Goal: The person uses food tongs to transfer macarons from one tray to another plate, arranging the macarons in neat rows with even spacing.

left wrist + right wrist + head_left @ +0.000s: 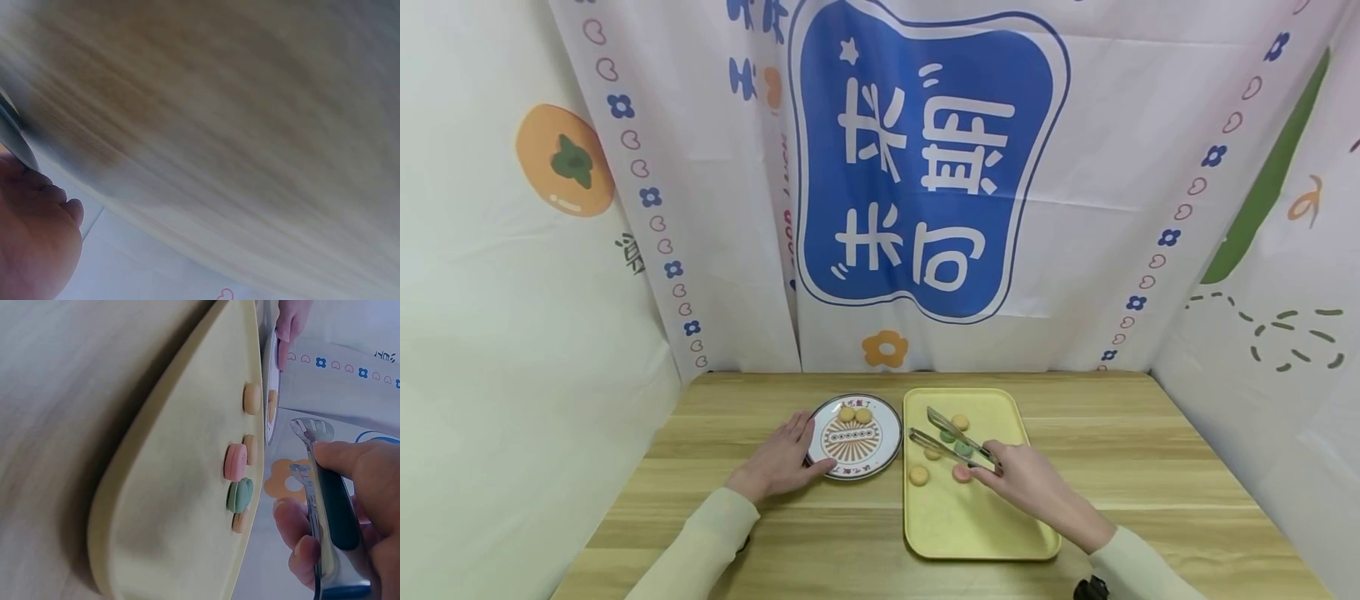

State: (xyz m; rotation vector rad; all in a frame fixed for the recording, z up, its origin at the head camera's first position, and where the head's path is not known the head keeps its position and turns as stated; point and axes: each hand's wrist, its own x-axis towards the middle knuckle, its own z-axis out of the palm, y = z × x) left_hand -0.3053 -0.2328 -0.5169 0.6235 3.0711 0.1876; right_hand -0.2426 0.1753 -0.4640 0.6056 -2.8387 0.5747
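Note:
My right hand (pixel 1030 483) grips metal tongs (pixel 951 429) with dark handle parts, their arms apart above the yellow tray (pixel 985 525). Nothing sits between the tong tips. In the right wrist view a pink macaron (pixel 235 462), green ones (pixel 240 495) and several tan ones (pixel 252 399) lie on the tray. My left hand (pixel 782 458) rests at the left rim of the round white plate (pixel 887 433), thumb and fingers spread along it. Two tan macarons (pixel 855 415) lie side by side near the plate's far edge.
The plate stands just left of the tray on a wooden table (pixel 820 542). Behind the table hangs a white cloth (pixel 730 208) with a blue printed panel, and printed cloths are at both sides.

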